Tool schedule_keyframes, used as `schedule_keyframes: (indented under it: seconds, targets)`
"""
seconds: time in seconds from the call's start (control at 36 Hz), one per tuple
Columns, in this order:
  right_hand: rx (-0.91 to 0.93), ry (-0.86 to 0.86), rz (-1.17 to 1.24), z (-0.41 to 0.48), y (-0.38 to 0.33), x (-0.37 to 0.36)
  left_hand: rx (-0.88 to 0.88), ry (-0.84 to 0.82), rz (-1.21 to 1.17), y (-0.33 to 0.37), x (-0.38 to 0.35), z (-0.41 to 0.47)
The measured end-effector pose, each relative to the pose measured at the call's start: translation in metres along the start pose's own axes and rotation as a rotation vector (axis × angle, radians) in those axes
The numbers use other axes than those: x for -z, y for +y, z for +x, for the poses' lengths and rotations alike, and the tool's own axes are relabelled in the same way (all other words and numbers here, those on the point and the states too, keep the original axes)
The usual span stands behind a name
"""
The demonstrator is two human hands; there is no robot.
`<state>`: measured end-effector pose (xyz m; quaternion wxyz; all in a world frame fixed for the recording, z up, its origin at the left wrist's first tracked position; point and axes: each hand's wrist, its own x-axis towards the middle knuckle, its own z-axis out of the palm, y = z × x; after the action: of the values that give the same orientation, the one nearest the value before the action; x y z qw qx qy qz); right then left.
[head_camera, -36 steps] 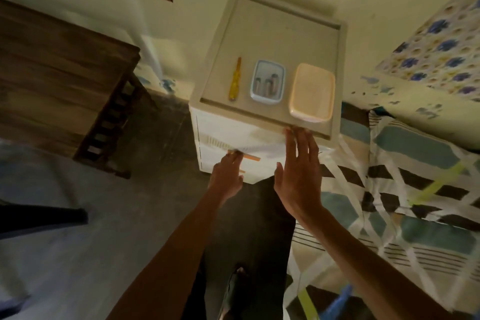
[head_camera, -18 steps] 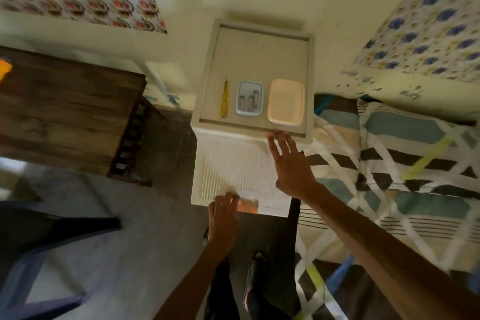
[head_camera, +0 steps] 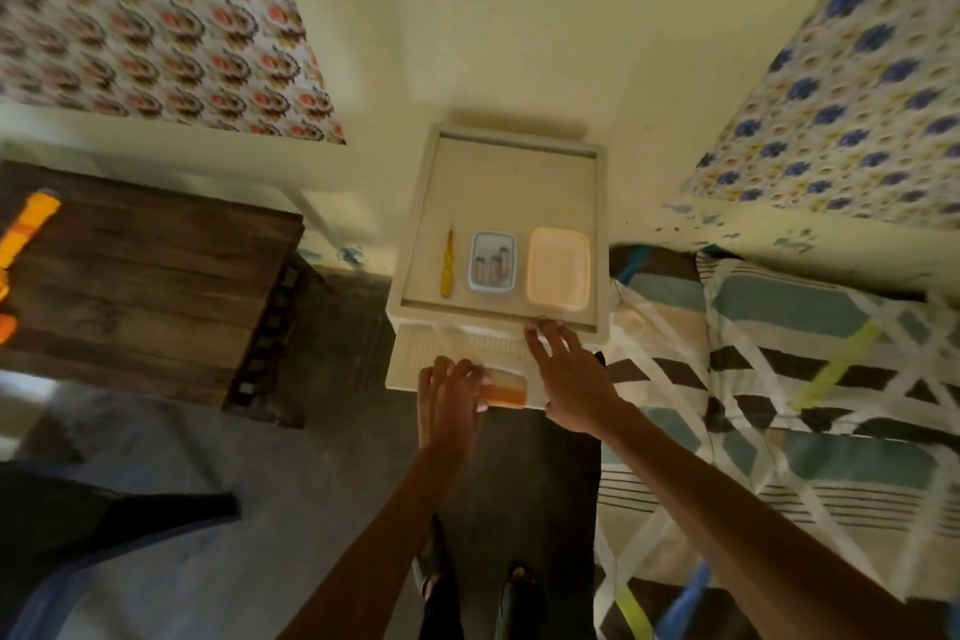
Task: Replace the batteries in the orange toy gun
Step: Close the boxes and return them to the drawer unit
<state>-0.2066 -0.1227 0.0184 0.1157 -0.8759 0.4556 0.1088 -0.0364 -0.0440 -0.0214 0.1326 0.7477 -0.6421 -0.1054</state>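
There's the orange toy gun (head_camera: 25, 231), right at the left edge of our view: a bright orange body with yellow bands, cut off by the frame, lying on the dark wooden table (head_camera: 150, 286). A second bit of orange shows lower on that same edge, and we can't tell if it belongs to the toy.

Both hands are well apart from it, over at the white drawer cabinet (head_camera: 496, 314) in the middle. Our left hand (head_camera: 448, 403) has its fingers curled onto the orange handle (head_camera: 509, 391) of the drawer front. Our right hand (head_camera: 571, 379) is spread wide, fingers straight, fingertips touching the front rim of the cabinet's top, just below the peach box (head_camera: 559, 268). So the toy sits far off to the left of both hands, with a strip of floor between table and cabinet.

On the cabinet top, we count three items in a row. First, one yellow screwdriver (head_camera: 447, 263) on the left. Just beside it is one blue-rimmed box (head_camera: 492, 261) holding the batteries (head_camera: 496, 266), what look like three small cylinders, though they're too blurred to count for sure. Then comes the one peach box on the right. One toy gun, two hands, one drawer handle.

The bed (head_camera: 789, 379) with its striped cover lies just right of the cabinet
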Motion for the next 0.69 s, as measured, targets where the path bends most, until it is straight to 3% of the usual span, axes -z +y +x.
schedule_keyframes:
  seconds: [0.25,0.33,0.42,0.47,0.56,0.64,0.69]
  targets:
    - [-0.016,0.000,0.051,0.002,-0.002,0.002,0.066,-0.012,0.024,0.007,0.009,0.048]
    - [-0.038,0.048,0.293,0.005,0.004,0.005,0.047,0.010,-0.018,0.007,0.010,0.043]
    - [-0.315,0.358,0.659,0.013,0.009,0.012,-0.009,0.131,-0.258,0.005,0.016,0.047]
    - [-0.585,0.465,0.848,0.023,0.013,0.018,0.074,0.179,-0.481,0.007,0.027,0.059]
    - [-0.864,0.439,1.158,0.042,0.022,0.026,0.316,0.173,-0.676,0.007,0.039,0.091]
    - [-0.956,0.423,1.219,0.056,0.027,0.029,0.524,-0.034,-0.807,0.004,0.048,0.121]
    - [-0.962,0.386,1.208,0.064,0.029,0.028,0.569,-0.114,-0.914,0.005,0.049,0.133]
